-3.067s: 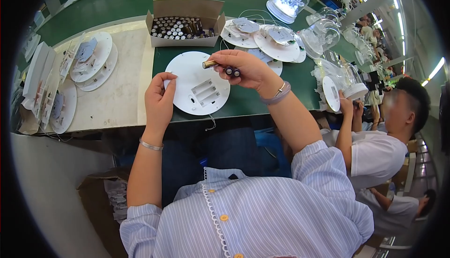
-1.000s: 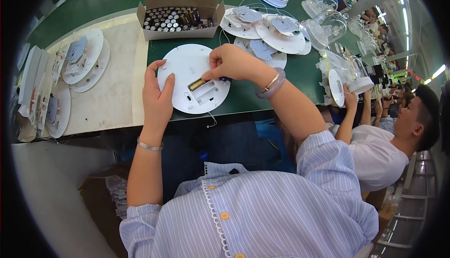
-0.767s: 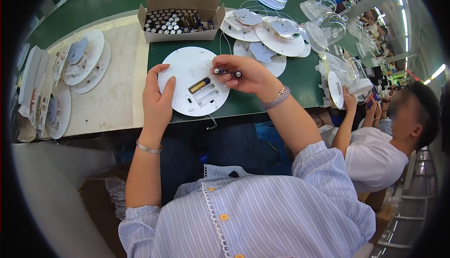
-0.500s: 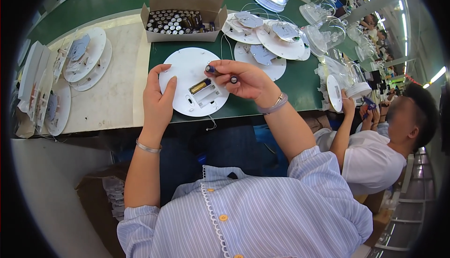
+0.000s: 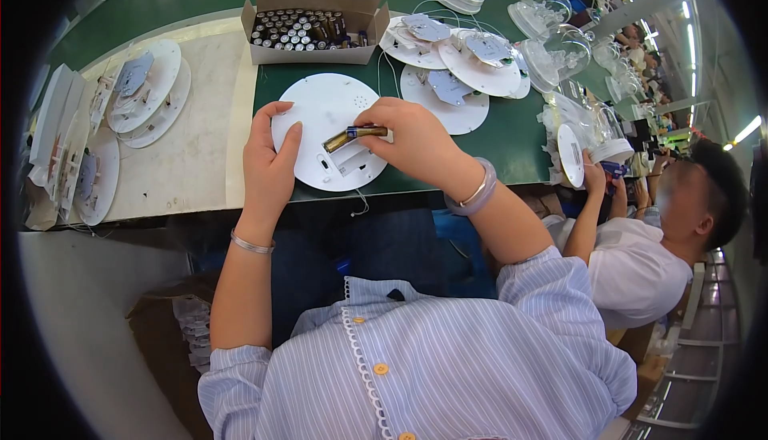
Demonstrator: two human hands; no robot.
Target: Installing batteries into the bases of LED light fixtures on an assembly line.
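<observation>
My left hand (image 5: 270,146) is closed on the left rim of a round white plastic base (image 5: 314,108), its thumb lying on top. An open battery compartment (image 5: 352,164) shows in the base, with one gold-and-dark battery (image 5: 336,143) lying in its far slot. Between the thumb and fingers of my right hand (image 5: 420,136) is another battery (image 5: 369,131), held nearly level over the compartment's far right end. Its tip overlaps the seated battery in view, and I cannot tell whether they touch. My curled right fingers hide whatever else is in the palm.
Behind the base stands an open carton (image 5: 312,54) of upright batteries. Stacked white bases (image 5: 480,72) with wires lie at right, more bases (image 5: 148,104) at left. Clear domes (image 5: 552,56) stand farther right, near a co-worker (image 5: 640,256) holding a white disc (image 5: 570,154).
My right hand has turned palm down and brought a battery over the compartment. The second battery seen in that hand is now hidden. The lit dome at the back has gone dark.
</observation>
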